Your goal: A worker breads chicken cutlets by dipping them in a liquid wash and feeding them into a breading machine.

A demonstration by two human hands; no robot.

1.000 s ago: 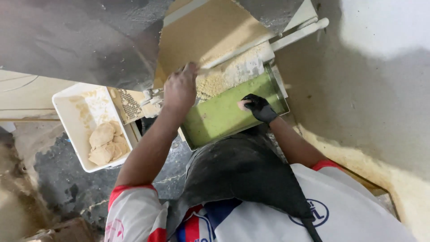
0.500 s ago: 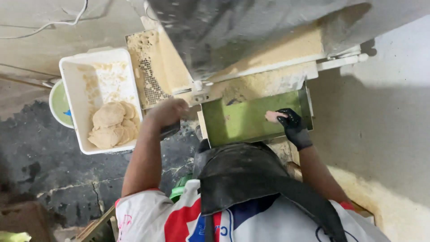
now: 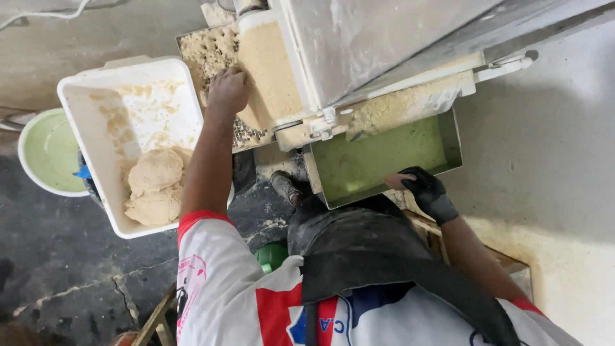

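Two hands work — the left hand (image 3: 227,90) presses crumbly tan dough (image 3: 211,51) at upper middle, grip released; the gloved right hand (image 3: 419,187) grasps the green metal tray (image 3: 384,157) edge.

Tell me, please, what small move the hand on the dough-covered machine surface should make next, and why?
Probably sweep the left hand sideways to push the crumbly dough toward the white tub. That hand rests on the perforated plate amid loose crumbs, the tub sits right beside it with dough lumps inside, and the gloved right hand steadies the green tray.
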